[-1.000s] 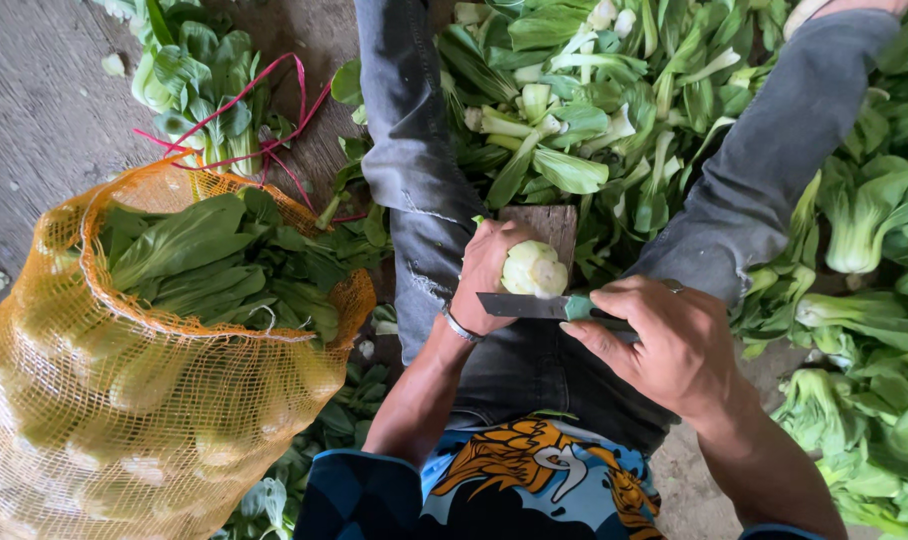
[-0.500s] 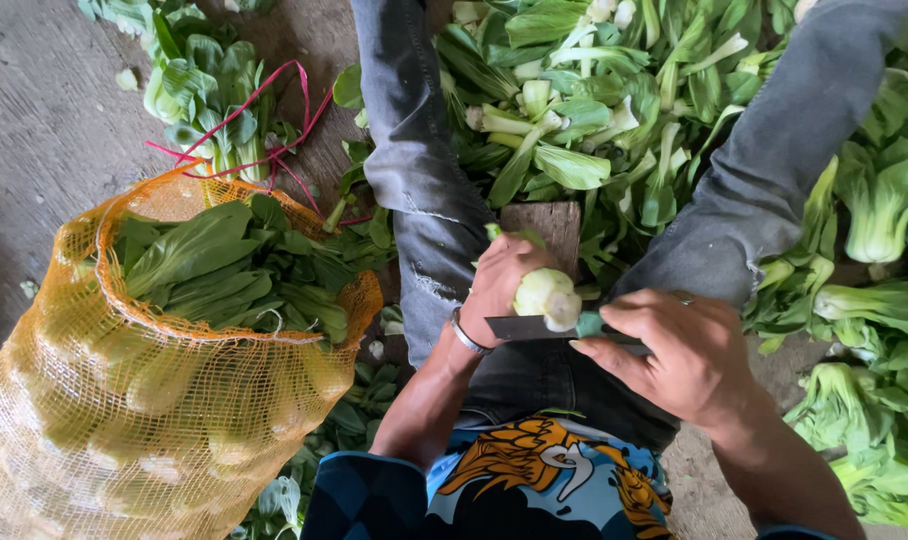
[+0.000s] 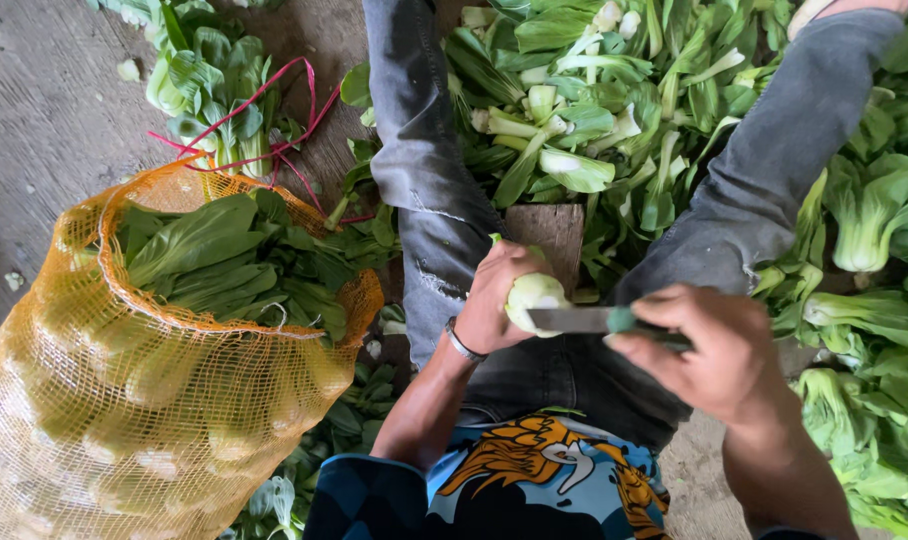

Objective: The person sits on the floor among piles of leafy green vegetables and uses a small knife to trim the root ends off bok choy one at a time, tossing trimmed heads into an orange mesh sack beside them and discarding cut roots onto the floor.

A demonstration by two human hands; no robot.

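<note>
- Orange mesh sack (image 3: 124, 400) at far left, stuffed with leafy greens, mouth open.
- Left hand (image 3: 499, 295), grip clamped on a pale bok choy stem (image 3: 536, 295), held over the lap just in front of a wooden block (image 3: 549, 230).
- Knife (image 3: 574, 319) blade touching the stem's base.
- Right hand (image 3: 719, 350), grip closed around the knife's green handle.
- Loose bok choy pile (image 3: 874, 300) at far right.
</note>
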